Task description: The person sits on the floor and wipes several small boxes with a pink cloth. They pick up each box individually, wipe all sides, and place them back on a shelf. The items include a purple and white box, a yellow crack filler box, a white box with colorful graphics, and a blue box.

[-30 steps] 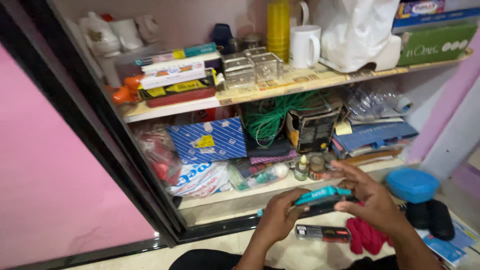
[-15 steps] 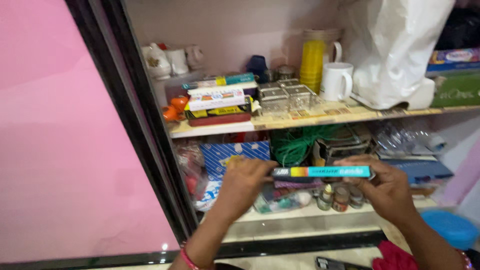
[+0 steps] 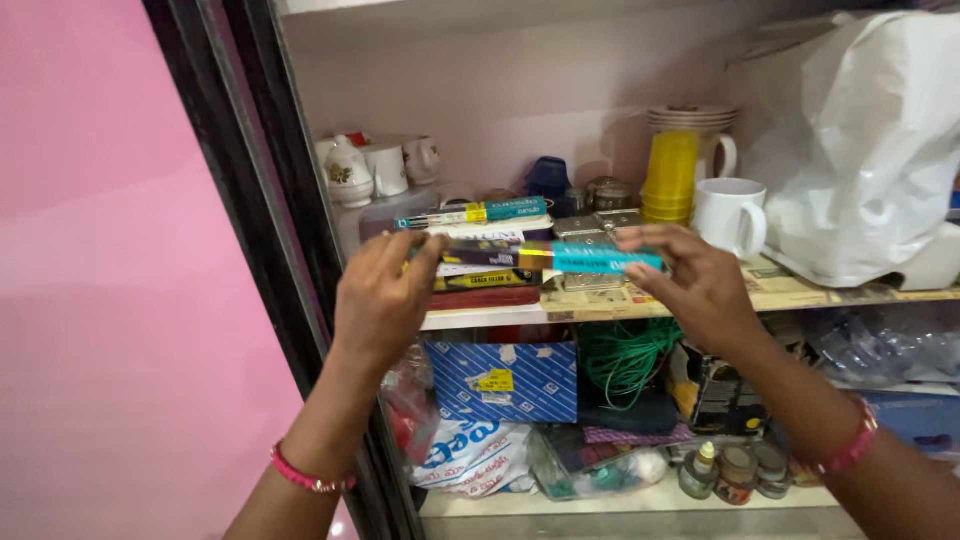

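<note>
Hands raise a long slim box level with the upper shelf.
Left hand (image 3: 385,300) pinches the dark end of the slim box (image 3: 555,258), right hand (image 3: 695,285) pinches its teal end; box is in the air just before the stack of flat boxes (image 3: 480,250), not yet set on the shelf (image 3: 800,297); white mug (image 3: 728,215) stands to the right.
</note>
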